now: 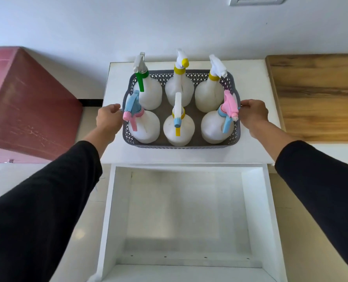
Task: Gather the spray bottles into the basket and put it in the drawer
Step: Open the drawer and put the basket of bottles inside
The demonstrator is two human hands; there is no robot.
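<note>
All 6 spray bottles (181,127) stand in the basket (189,144). The left hand (109,119) and right hand (253,113) hold its sides. The open drawer (189,216) waits, empty.

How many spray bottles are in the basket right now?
6, all upright in the basket: back row left, middle, right; front row left, middle, right. None seems hidden; none stands outside it.

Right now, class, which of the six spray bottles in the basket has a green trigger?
The spray bottle at the back left of the basket: its collar and trigger are green; no other has green.
</note>
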